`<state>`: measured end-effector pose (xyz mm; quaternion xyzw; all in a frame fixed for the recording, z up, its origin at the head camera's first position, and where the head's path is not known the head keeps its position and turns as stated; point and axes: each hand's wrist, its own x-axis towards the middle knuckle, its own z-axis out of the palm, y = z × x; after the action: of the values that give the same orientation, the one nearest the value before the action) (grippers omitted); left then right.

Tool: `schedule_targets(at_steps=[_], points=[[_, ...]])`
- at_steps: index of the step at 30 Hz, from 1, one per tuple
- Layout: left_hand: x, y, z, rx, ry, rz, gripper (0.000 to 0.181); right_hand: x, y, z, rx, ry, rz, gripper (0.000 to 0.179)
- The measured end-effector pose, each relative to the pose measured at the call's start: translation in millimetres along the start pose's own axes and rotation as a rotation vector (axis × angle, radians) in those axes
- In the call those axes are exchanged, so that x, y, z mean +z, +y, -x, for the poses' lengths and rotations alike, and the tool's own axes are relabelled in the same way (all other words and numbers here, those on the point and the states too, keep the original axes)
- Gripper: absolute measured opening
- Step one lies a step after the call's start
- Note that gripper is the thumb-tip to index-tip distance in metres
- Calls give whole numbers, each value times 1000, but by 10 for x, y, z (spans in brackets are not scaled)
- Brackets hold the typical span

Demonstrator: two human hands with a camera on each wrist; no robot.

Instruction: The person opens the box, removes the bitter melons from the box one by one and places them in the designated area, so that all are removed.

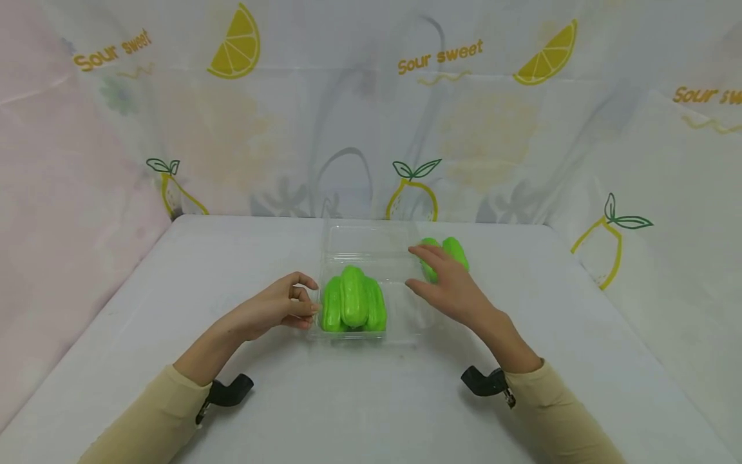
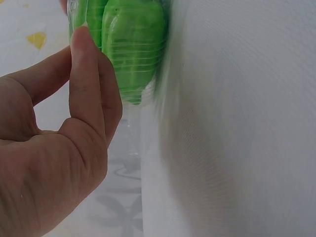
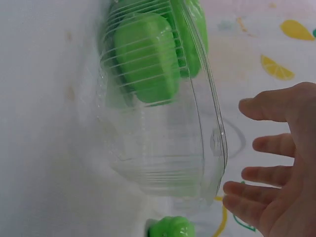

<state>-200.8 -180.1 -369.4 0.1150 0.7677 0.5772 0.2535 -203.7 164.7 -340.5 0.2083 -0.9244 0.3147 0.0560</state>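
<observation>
A hinged clear plastic box (image 1: 400, 309) lies with its lid (image 1: 371, 238) raised behind it. Several glossy, bright green, cucumber-shaped toy vegetables (image 1: 354, 299) fill its left part, one on top of the others; the right part holds none. My left hand (image 1: 284, 303) pinches the box's left rim between thumb and fingers, beside the green pieces (image 2: 133, 44). Over the box's right side hovers my right hand (image 1: 455, 287), fingers spread and holding nothing. In the right wrist view the hand (image 3: 276, 163) is apart from the box wall (image 3: 163, 143).
Two more green cucumber-shaped pieces (image 1: 456, 251) lie on the white table (image 1: 371, 399) right of the box, partly hidden by the right hand. A lemon-printed curtain (image 1: 348, 116) hangs behind and at the sides. Black wrist-camera mounts (image 1: 232, 391) protrude from both sleeves.
</observation>
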Motion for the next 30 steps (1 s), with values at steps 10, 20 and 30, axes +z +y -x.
schedule_targets(at_steps=[10,20,30], points=[[-33,-3,49,-3,10,3,55,198,-208,-75,-40,-73,-35,67],[0,22,-24,2,8,-4,54,306,-430,-33,-85,-122,3,74],[2,-4,6,-8,12,2,54,474,-639,-30,-45,-165,68,82]])
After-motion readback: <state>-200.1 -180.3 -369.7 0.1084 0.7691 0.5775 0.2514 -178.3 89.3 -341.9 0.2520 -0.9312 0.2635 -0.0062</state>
